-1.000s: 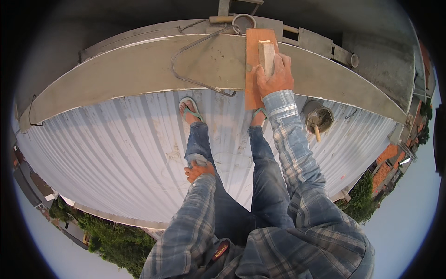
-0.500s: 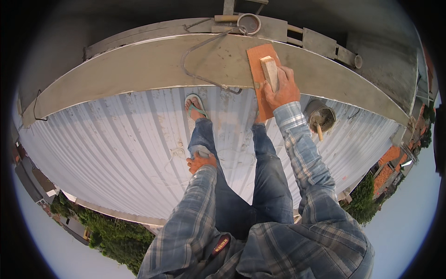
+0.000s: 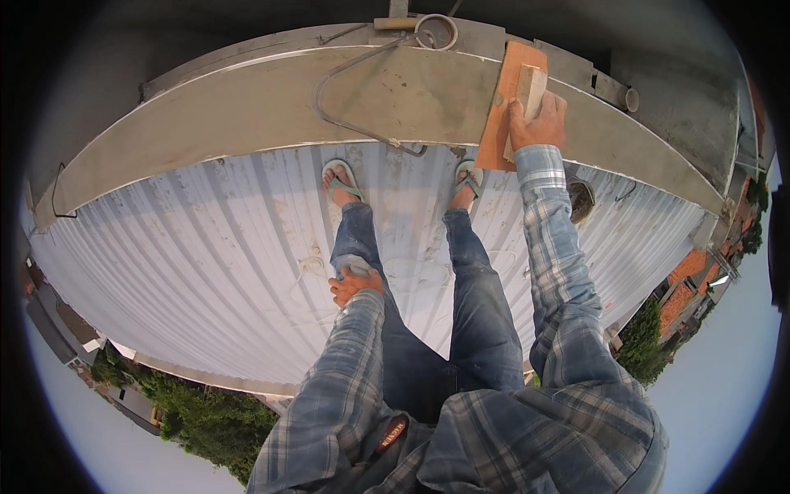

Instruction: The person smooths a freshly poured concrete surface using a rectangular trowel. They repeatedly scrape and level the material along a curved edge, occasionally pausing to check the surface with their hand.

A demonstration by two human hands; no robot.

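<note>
My right hand (image 3: 539,122) grips the wooden handle of an orange plastering float (image 3: 497,123). The float lies over the grey plastered band (image 3: 271,107), its far end reaching past the band's far edge; contact with the plaster cannot be judged. By my left knee, my left hand (image 3: 356,286) is closed around a smooth grey lump (image 3: 354,264) whose kind I cannot make out. A bucket (image 3: 581,200) stands beyond my right forearm, which hides part of it.
My sandalled feet stand on a corrugated metal roof (image 3: 255,239) beside the band. A bent metal rod (image 3: 321,86) lies across the plaster, near a round cup-like container (image 3: 436,32) on the far planks. A thin pale cord (image 3: 313,265) lies on the roof.
My right hand has carried the float to the right and farther away along the band, uncovering my right foot. My forearm now covers more of the bucket. My left hand stays put.
</note>
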